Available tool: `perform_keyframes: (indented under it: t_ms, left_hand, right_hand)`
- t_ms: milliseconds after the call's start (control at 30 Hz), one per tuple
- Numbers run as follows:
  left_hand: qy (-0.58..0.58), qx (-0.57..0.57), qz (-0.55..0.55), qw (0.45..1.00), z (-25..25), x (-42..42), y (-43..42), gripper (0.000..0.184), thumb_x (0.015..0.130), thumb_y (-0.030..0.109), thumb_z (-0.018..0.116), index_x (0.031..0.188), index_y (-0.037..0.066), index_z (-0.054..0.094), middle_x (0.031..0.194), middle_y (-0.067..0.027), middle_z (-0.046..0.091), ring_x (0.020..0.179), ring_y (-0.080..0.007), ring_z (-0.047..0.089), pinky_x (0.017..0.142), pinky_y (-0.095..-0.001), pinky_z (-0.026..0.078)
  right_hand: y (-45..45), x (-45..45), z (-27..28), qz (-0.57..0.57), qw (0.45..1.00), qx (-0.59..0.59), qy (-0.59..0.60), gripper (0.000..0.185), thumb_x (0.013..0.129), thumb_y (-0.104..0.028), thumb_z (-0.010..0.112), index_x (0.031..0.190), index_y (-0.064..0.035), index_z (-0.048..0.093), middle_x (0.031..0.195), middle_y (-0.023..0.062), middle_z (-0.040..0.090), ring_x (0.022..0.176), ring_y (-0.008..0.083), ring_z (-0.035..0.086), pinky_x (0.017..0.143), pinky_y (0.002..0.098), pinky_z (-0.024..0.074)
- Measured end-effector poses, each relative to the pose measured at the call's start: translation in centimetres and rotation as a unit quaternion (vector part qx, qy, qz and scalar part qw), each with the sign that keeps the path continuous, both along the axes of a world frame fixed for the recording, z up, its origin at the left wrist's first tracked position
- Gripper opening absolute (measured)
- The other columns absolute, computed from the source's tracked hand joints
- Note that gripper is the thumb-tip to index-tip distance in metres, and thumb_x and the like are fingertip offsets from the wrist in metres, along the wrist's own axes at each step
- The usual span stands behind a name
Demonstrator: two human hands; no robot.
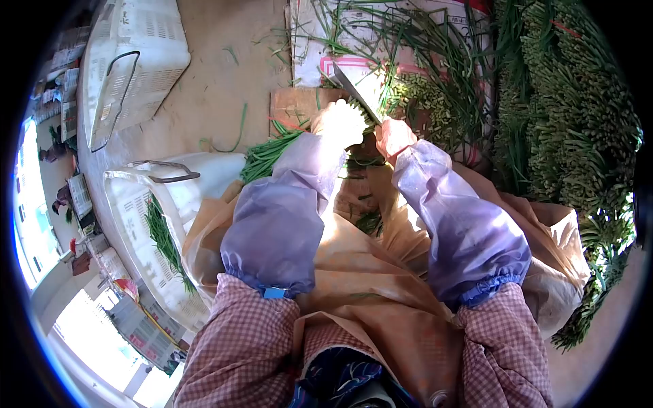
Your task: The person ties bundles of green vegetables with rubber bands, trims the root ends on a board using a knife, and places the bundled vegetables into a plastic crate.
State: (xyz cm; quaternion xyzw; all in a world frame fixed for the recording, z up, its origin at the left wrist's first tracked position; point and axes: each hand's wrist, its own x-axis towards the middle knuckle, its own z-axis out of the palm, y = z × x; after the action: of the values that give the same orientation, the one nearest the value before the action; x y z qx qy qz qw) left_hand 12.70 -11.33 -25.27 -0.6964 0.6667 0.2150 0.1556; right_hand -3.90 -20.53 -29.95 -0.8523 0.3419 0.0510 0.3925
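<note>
My left hand [340, 124], bright in the sunlight, is closed round a bunch of long thin green stalks [272, 155]. Their length trails out to the left, below the wrist. My right hand [394, 138] grips a knife [355, 92], whose handle is hidden in the fist. The blade slants up and to the left, close beside the stalk ends at my left hand. Glare washes out detail there, so I cannot tell whether blade and stalks touch. Under my hands lies a brown board [289, 105].
Loose trimmings [435, 61] cover a printed white sheet [309, 47] ahead. A tall stack of green bundles [571, 115] rises on the right. To the left stand a white crate [146, 61] and another crate [129, 204] holding stalks. A brown apron [381, 292] covers my lap.
</note>
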Motion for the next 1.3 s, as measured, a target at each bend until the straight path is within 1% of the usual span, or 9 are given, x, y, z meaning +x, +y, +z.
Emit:
perform_keyframes:
  t_ms: [100,167,300,467,567,767,900,1033,1300]
  left_hand:
    - [0.202,-0.058,0.107,0.972,-3.6,0.9,1.3,0.023,0.092,0.039,0.049,0.078,0.021,0.053,0.081,-0.0002,0.055,0.082,-0.023,0.049,0.079,-0.0385,0.038]
    - [0.697,-0.17,0.247,0.651,-14.0,2.4,4.6,0.031,0.096,0.041,0.043,0.077,0.018,0.049,0.079,-0.0027,0.051,0.079,-0.024,0.046,0.075,-0.041,0.039]
    - [0.39,-0.111,0.336,0.85,-7.6,1.3,3.6,0.03,0.092,0.037,0.056,0.106,0.01,0.053,0.109,-0.0086,0.059,0.099,-0.0294,0.054,0.084,-0.0503,0.043]
    - [0.077,-0.01,0.372,0.925,5.7,-1.3,2.7,0.138,0.055,0.046,0.09,0.157,0.011,0.004,0.151,-0.0147,0.04,0.138,-0.0304,0.04,0.116,-0.0575,0.022]
    - [0.03,0.113,0.433,0.894,6.3,-1.4,4.4,0.138,0.058,0.049,0.089,0.158,0.011,0.002,0.15,-0.0151,0.041,0.137,-0.0309,0.041,0.118,-0.0582,0.017]
    - [0.134,-0.027,0.476,0.869,7.6,-1.6,4.9,0.12,0.06,0.042,0.088,0.152,0.005,0.02,0.126,-0.0155,0.063,0.119,-0.0313,0.059,0.111,-0.0516,0.032]
    - [0.285,-0.206,0.36,0.864,13.4,0.3,2.9,0.09,0.062,0.031,0.088,0.134,0.002,0.042,0.117,-0.0194,0.067,0.108,-0.0307,0.065,0.094,-0.039,0.051]
    - [0.571,-0.454,0.416,0.543,22.7,-3.0,3.1,0.097,0.054,0.01,0.097,0.135,0.003,0.044,0.124,-0.0079,0.064,0.113,-0.0215,0.061,0.097,-0.035,0.052]
    - [0.665,-0.43,0.252,0.556,32.6,-9.6,9.5,0.088,0.064,0.001,0.089,0.14,0.007,0.044,0.137,-0.0097,0.055,0.128,-0.0188,0.049,0.106,-0.039,0.045]
  right_hand:
    - [0.0,-1.4,6.3,0.045,0.989,-0.004,0.138,0.024,0.092,-0.025,0.057,0.096,-0.0021,0.062,0.085,0.0253,0.069,0.082,0.0437,0.068,0.072,0.0525,0.0544]
    - [0.9,-2.2,7.7,0.013,0.987,0.001,0.162,0.021,0.085,-0.013,0.062,0.102,0.0005,0.061,0.088,0.0217,0.071,0.086,0.0376,0.071,0.075,0.0462,0.0568]
    - [0.4,1.1,4.0,0.115,0.984,0.006,0.136,0.027,0.092,-0.025,0.058,0.093,0.001,0.062,0.084,0.0231,0.069,0.083,0.0398,0.069,0.071,0.0497,0.0549]
    - [-1.3,0.3,4.9,-0.076,0.997,0.016,0.027,0.024,0.094,-0.026,0.059,0.1,-0.0038,0.063,0.085,0.0235,0.068,0.084,0.0409,0.068,0.071,0.0488,0.0542]
    - [-3.3,-3.9,-2.8,-0.27,0.955,0.066,-0.106,0.028,0.093,-0.027,0.059,0.1,-0.0007,0.063,0.085,0.0262,0.067,0.079,0.0451,0.066,0.068,0.0485,0.0535]
    - [-8.5,-8.6,10.9,-0.132,0.958,-0.167,0.191,0.049,0.087,-0.027,0.065,0.124,0.0027,0.054,0.126,0.0247,0.059,0.117,0.0415,0.057,0.1,0.0476,0.046]
    - [-8.7,-5.9,11.5,-0.121,0.97,0.058,-0.204,0.077,0.078,-0.024,0.078,0.142,0.0001,0.041,0.131,0.0219,0.057,0.123,0.0352,0.055,0.107,0.0436,0.0409]
    - [-3.3,-1.2,19.9,0.061,0.908,0.129,-0.394,0.103,0.072,-0.036,0.085,0.149,0.0042,0.029,0.147,0.0246,0.04,0.139,0.0363,0.038,0.113,0.0403,0.0318]
    - [6.1,-5.0,30.6,0.085,0.897,0.158,-0.404,0.097,0.069,-0.021,0.09,0.144,-0.0001,0.033,0.13,0.0145,0.056,0.12,0.0252,0.056,0.101,0.0371,0.0466]
